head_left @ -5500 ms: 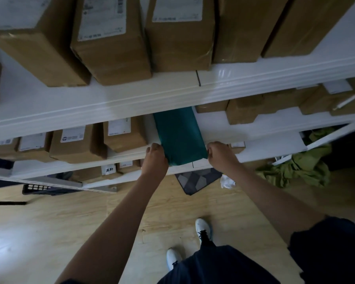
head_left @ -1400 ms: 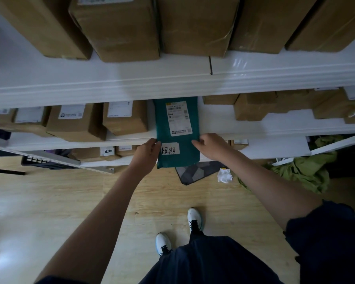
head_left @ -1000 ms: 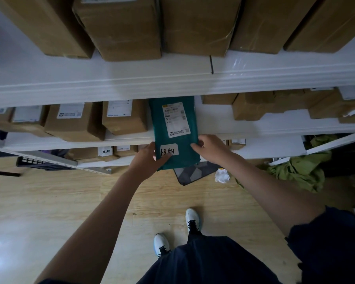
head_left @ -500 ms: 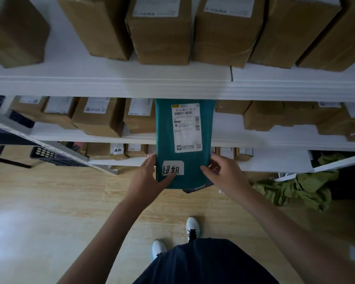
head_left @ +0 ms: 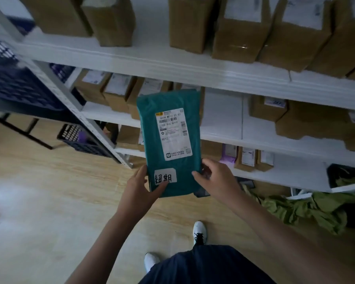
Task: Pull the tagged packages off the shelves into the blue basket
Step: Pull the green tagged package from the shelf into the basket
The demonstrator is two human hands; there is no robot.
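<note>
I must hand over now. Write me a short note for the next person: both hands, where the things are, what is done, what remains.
Left hand: grips the lower left edge of the green package, thumb on its handwritten tag.
Right hand: grips the lower right edge.
Package: off the shelf, held in the air in front of it, label facing up.
Blue basket: on the floor to the left, behind the shelf post.
Done: this tagged package is pulled out.
Left: put it into the basket, then check the brown boxes for more tags.

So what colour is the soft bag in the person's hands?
Dark teal green. The soft bag shows best in the head view, with white labels on it.
</note>
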